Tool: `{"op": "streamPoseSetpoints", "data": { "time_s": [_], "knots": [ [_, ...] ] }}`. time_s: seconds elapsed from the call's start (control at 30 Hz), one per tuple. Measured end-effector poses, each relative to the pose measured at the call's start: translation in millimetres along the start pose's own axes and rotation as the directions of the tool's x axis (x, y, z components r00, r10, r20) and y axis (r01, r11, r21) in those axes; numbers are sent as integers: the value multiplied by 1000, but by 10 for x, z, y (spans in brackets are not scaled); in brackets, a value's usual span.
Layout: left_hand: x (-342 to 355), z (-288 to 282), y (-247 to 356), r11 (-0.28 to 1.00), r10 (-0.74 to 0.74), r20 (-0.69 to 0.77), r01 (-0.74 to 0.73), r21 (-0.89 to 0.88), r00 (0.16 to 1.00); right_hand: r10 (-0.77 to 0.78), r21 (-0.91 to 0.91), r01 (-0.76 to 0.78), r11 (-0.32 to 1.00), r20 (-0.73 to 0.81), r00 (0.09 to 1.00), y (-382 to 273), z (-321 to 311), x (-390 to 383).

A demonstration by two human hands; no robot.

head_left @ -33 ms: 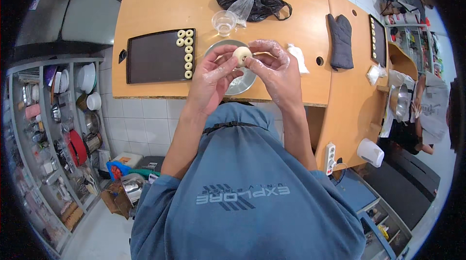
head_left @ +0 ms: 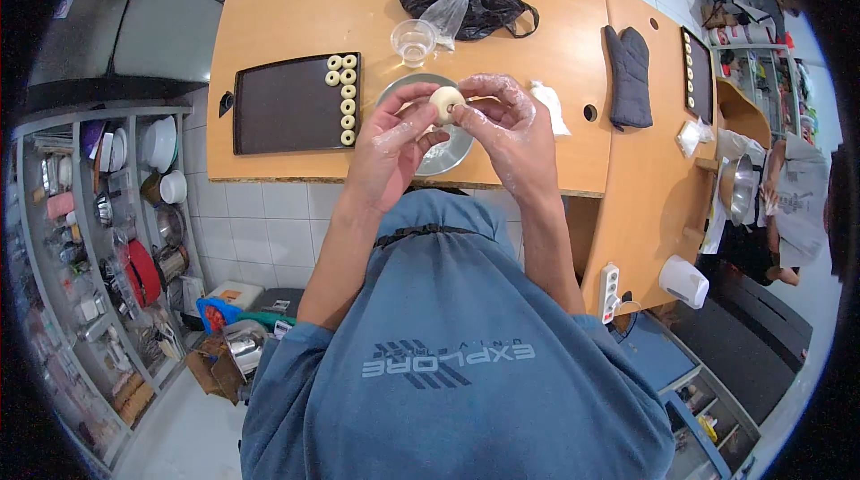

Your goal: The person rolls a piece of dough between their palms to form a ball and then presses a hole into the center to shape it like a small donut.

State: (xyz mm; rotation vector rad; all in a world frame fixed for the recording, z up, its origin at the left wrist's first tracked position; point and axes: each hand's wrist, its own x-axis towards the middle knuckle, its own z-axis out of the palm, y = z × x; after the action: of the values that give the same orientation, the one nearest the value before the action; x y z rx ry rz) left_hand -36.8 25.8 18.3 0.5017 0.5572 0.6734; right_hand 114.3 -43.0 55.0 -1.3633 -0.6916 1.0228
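- Here, nearest, floury hands lift one pale dough ring (head_left: 445,99) above a metal bowl (head_left: 461,155), between the wearer's body and the table (head_left: 305,5).
- The left hand (head_left: 394,135) grasps the ring's left side between thumb and fingers; pressing too firmly could flatten that edge.
- The right hand (head_left: 511,126) pinches the other side, its thumb at the hole; pulling outward could stretch the ring thin or tear it.
- Flour coats the fingers, so a loose hold might let the ring slip into the bowl, whose inside is mostly hidden by the hands.
- To the left, a dark baking tray (head_left: 278,113) carries a group of dough rings (head_left: 348,107) along its right side; a careless sleeve or knuckle could dent them, as they sit close together.
- Beyond the bowl, a clear plastic cup (head_left: 414,41) stands beside a black plastic bag (head_left: 493,12); a long reach could tip it.
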Motion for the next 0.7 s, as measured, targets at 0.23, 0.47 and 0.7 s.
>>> {"op": "streamPoseSetpoints", "data": {
  "time_s": [0.23, 0.47, 0.7],
  "knots": [
    [-12, -16, 11, 999, -27, 35, 26, 27, 999, 43, -81, -36, 996, 81, 996, -52, -27, -18],
    [8, -100, -33, 999, -37, 8, 37, -11, 999, -21, -134, 28, 991, 56, 998, -9, -20, -30],
    [-9, -36, 3, 984, -32, 45, 24, 176, 998, -58, -244, 79, 966, 91, 994, 1, -48, -7]
  ]
}}
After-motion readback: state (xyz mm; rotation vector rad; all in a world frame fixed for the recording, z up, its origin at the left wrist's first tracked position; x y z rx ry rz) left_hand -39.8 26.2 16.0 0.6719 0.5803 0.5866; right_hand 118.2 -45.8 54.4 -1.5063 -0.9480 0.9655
